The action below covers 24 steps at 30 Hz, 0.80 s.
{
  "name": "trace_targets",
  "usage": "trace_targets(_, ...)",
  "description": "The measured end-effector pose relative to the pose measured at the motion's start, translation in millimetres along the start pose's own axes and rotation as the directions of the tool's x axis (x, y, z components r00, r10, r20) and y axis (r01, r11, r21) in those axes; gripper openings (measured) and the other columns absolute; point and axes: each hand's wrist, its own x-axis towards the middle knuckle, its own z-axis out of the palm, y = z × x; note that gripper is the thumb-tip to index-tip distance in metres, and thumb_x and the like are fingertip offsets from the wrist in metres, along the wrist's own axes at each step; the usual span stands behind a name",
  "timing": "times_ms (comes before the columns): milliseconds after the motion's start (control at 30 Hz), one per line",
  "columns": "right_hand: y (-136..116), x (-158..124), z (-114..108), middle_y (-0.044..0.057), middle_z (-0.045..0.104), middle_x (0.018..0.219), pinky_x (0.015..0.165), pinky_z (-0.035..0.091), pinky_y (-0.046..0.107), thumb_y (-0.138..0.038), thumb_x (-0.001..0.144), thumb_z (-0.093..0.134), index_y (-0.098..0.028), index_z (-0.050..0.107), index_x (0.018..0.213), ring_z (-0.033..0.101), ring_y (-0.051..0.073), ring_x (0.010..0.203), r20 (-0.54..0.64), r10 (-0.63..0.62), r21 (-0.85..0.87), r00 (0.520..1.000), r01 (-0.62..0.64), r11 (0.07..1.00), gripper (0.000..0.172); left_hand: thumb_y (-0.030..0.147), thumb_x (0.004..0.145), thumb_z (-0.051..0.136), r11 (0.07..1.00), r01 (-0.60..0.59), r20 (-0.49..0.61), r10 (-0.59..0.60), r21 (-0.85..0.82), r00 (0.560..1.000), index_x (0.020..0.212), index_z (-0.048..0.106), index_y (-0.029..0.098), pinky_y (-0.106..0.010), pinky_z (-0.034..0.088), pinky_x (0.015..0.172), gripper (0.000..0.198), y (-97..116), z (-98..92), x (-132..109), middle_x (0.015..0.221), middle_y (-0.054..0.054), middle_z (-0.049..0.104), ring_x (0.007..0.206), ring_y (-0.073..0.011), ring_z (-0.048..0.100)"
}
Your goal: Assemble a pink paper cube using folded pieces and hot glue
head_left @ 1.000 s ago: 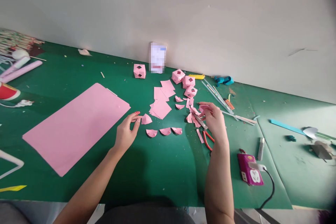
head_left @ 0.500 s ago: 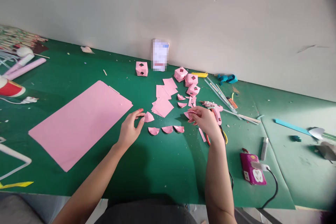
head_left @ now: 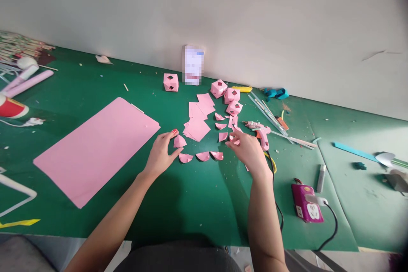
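My left hand [head_left: 162, 151] has its thumb and forefinger spread around a small folded pink paper piece [head_left: 179, 141], which rests on the green table. Over the paper bits to the right hovers my right hand [head_left: 249, 149], thumb and forefinger apart, its other fingers partly hidden. Just left of its fingertips lies a pink paper piece [head_left: 223, 137]. Nearer to me, curved pink pieces [head_left: 202, 157] form a short row. Square pink sheets [head_left: 197, 129] overlap between the hands, with two more curved pieces [head_left: 220, 126] beside them.
Several pink paper boxes with cut-outs [head_left: 219, 89] stand near the wall by a propped, blurred-out screen [head_left: 193, 66]. A pink glue gun [head_left: 262, 133] and glue sticks [head_left: 268, 114] lie right, beyond a purple power box [head_left: 306, 204]. A large pink sheet [head_left: 97, 153] covers the left.
My right hand has let go of a pink piece, which now lies on the table, and has shifted slightly right. My left thumb has moved down, away from the forefinger, baring the folded piece.
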Motion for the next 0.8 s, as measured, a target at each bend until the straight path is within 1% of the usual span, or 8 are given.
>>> trace_targets(167, -10.2, -10.4, -5.8, 0.007, 0.080, 0.099, 0.075, 0.045, 0.034, -0.021, 0.092, 0.071, -0.021, 0.073, 0.117, 0.072, 0.028, 0.100, 0.127, -0.036, -0.040, 0.991, 0.042, 0.998, 0.025, 0.039, 0.095, 0.067, 0.998, 0.046, -0.017, -0.047, -0.044, 0.999, 0.136, 0.054, 0.024, -0.054, 0.048, 0.115, 0.046, 1.1, 0.7, 0.6, 0.134, -0.012, 0.071, 0.134, -0.0317, 0.060)
trace_targets(267, -13.3, -12.8, -4.4, 0.006, 0.080, 0.095, 0.073, 0.044, 0.034, -0.023, 0.092, 0.072, -0.020, 0.071, 0.120, 0.072, 0.029, 0.097, 0.242, -0.057, -0.049, 0.969, 0.071, 0.996, 0.028, 0.045, 0.090, 0.073, 0.917, 0.221, 0.007, -0.232, -0.332, 0.973, 0.135, 0.054, 0.023, -0.052, 0.049, 0.115, 0.054, 10.6, -8.6, 1.8, 0.139, -0.013, 0.068, 0.133, -0.0306, 0.062)
trace_targets(333, -14.8, -13.5, -2.8, 0.007, 0.080, 0.095, 0.072, 0.043, 0.034, -0.029, 0.093, 0.073, -0.020, 0.071, 0.121, 0.072, 0.029, 0.095, 0.285, -0.068, -0.050, 0.956, 0.085, 0.995, 0.030, 0.048, 0.092, 0.070, 0.630, 0.392, 0.132, -0.418, -0.670, 0.899, 0.137, 0.052, 0.023, -0.047, 0.054, 0.111, 0.055, 21.6, -18.9, 3.8, 0.140, -0.014, 0.067, 0.131, -0.0288, 0.065)
trace_targets(400, -16.1, -13.9, -1.3, 0.008, 0.080, 0.098, 0.073, 0.043, 0.035, -0.033, 0.094, 0.073, -0.019, 0.071, 0.121, 0.072, 0.029, 0.095, 0.293, -0.081, -0.064, 0.953, 0.104, 0.993, 0.030, 0.053, 0.101, 0.056, 0.225, 0.475, 0.327, -0.481, -0.851, 0.813, 0.134, 0.056, 0.022, -0.039, 0.058, 0.105, 0.045, 34.8, -29.6, 6.9, 0.143, -0.015, 0.066, 0.129, -0.0251, 0.066)
trace_targets(467, -17.3, -14.4, -0.1, 0.008, 0.080, 0.101, 0.073, 0.042, 0.034, -0.034, 0.095, 0.072, -0.019, 0.070, 0.121, 0.073, 0.028, 0.097, 0.296, -0.087, -0.076, 0.951, 0.115, 0.990, 0.030, 0.049, 0.105, 0.052, -0.104, 0.483, 0.469, -0.480, -0.869, 0.741, 0.129, 0.061, 0.022, -0.029, 0.061, 0.095, 0.038, 47.9, -37.6, 10.8, 0.137, -0.013, 0.069, 0.122, -0.0200, 0.070)
trace_targets(533, -18.1, -15.3, 1.1, 0.007, 0.080, 0.102, 0.071, 0.041, 0.033, -0.032, 0.096, 0.070, -0.019, 0.069, 0.122, 0.072, 0.027, 0.098, 0.310, -0.092, -0.086, 0.946, 0.124, 0.989, 0.030, 0.041, 0.108, 0.049, -0.307, 0.452, 0.546, -0.455, -0.837, 0.703, 0.127, 0.063, 0.020, -0.024, 0.062, 0.086, 0.032, 58.5, -41.4, 15.0, 0.125, -0.011, 0.073, 0.111, -0.0167, 0.073)
trace_targets(633, -18.9, -16.5, 3.8, 0.007, 0.079, 0.103, 0.068, 0.039, 0.032, -0.030, 0.095, 0.070, -0.018, 0.070, 0.121, 0.072, 0.026, 0.098, 0.322, -0.084, -0.118, 0.943, 0.128, 0.985, 0.029, 0.032, 0.110, 0.045, -0.450, 0.423, 0.610, -0.458, -0.787, 0.647, 0.130, 0.061, 0.015, -0.026, 0.064, 0.080, 0.031, 67.0, -40.6, 20.7, 0.111, -0.012, 0.074, 0.100, -0.0172, 0.075)
trace_targets(800, -18.5, -13.4, 12.8, 0.009, 0.079, 0.106, 0.069, 0.040, 0.030, -0.026, 0.087, 0.077, -0.019, 0.072, 0.122, 0.072, 0.025, 0.098, 0.384, -0.090, -0.169, 0.919, 0.165, 0.972, 0.036, 0.032, 0.109, 0.050, -0.457, 0.407, 0.603, -0.469, -0.791, 0.645, 0.125, 0.063, 0.015, -0.027, 0.064, 0.078, 0.027, 63.1, -32.9, 24.6, 0.111, -0.013, 0.073, 0.099, -0.0187, 0.076)
